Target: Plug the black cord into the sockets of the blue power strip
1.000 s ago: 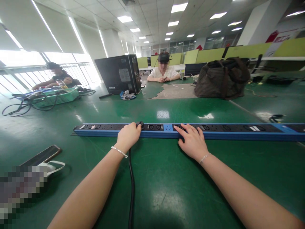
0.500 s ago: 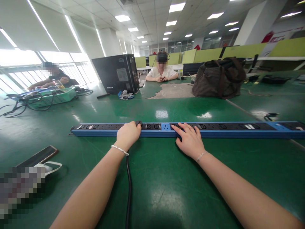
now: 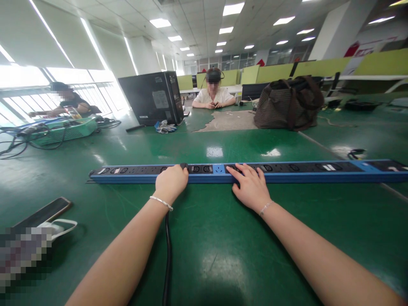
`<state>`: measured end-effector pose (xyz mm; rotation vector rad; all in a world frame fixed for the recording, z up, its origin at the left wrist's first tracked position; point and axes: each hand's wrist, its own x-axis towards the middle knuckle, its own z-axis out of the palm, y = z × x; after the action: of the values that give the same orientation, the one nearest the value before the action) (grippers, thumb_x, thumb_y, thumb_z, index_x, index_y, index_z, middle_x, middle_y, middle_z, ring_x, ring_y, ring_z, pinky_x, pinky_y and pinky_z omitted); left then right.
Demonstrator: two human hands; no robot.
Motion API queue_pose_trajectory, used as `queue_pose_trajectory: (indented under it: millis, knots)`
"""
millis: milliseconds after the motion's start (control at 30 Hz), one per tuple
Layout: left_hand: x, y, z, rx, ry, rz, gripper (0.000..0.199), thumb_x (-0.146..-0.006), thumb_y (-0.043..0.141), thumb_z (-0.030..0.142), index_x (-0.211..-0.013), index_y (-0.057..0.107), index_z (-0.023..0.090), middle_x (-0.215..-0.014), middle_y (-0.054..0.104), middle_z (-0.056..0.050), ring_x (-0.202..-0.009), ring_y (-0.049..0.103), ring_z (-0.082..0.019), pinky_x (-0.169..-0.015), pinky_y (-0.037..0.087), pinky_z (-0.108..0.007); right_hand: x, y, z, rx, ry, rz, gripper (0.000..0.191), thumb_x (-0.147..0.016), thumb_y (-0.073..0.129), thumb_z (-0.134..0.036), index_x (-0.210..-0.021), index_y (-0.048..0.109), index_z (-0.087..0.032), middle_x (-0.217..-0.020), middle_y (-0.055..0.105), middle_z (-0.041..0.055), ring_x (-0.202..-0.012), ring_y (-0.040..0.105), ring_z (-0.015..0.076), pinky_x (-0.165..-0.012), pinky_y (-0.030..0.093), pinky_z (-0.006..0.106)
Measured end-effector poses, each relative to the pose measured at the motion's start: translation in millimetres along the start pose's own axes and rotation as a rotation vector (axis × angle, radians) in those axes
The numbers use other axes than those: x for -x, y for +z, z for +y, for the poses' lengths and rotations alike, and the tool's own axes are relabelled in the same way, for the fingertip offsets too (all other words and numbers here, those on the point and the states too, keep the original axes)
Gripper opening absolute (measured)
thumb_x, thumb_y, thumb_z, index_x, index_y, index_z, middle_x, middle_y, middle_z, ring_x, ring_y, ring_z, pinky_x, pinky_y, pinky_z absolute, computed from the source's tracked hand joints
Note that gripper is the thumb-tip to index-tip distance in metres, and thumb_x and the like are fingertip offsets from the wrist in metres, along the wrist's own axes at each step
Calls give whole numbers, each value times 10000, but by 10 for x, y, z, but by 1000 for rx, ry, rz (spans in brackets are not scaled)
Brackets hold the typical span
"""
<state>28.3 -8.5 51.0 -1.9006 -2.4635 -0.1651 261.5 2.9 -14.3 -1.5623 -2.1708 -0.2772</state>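
- My left hand (image 3: 171,182) is closed around a black plug (image 3: 184,165) seated at the top of the long blue power strip (image 3: 134,175); only the tip of the plug shows past my knuckles, so how deep it sits I cannot tell.
- My right hand (image 3: 251,188) lies flat, fingers spread, pressing on the strip just to the right of the left hand, covering some sockets.
- The plug's black cable (image 3: 166,255) runs from under my left wrist straight toward me, between my forearms.
- Risk: with the plug hidden by my fist, a skewed push could bend the pins or leave it half seated.
- Risk: the strip is long and narrow on a smooth green table (image 3: 223,238); if my right hand eases its pressure, a pull or push at the plug could slide or swivel it.
- Risk: my right fingertips rest on open sockets; contact there would be unsafe if the strip is live.
- Risk: my left forearm lies beside the cable and could snag it.
- Farther left of my left hand lies a phone (image 3: 41,214); beyond the strip stand a computer case (image 3: 153,98) and a brown bag (image 3: 287,104), well apart.
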Motion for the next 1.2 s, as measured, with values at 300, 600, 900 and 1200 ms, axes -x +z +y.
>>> queue_pose_trajectory:
  millis: [300, 600, 900, 1200]
  knots:
    - [29, -7, -213, 163, 144, 194, 471, -908, 210, 424, -1173, 520, 189, -1101, 621, -127, -1047, 566, -238, -887, 409, -353, 2, 7, -5, -10, -1, 10, 511, -775, 457, -201, -1264, 520, -334, -1320, 502, 33, -1243, 377, 238, -1043, 196, 511]
    - [-122, 61, -327, 423, 148, 66, 410, -852, 394, 452, -1149, 596, 254, -961, 688, -49, -882, 623, -197, -801, 444, -294, 4, 5, 1, 7, -1, 5, 510, -778, 456, -208, -1267, 514, -339, -1324, 496, 28, -1247, 372, 233, -1043, 196, 506]
    - [-233, 157, -220, 748, 39, -58, 336, -838, 390, 326, -1077, 595, 209, -501, 509, 41, -386, 468, -95, -440, 372, -218, 3, 5, 3, 18, -3, 2, 512, -777, 459, -208, -1270, 511, -335, -1327, 494, 28, -1244, 374, 238, -1038, 204, 511]
    - [-180, 211, -154, 1214, -56, -163, 201, -851, 426, 270, -1024, 491, 190, -485, 478, 71, -307, 349, -47, -329, 219, -172, 6, 13, 10, 11, -3, 12, 506, -778, 457, -211, -1265, 517, -335, -1325, 496, 30, -1244, 375, 238, -1040, 202, 509]
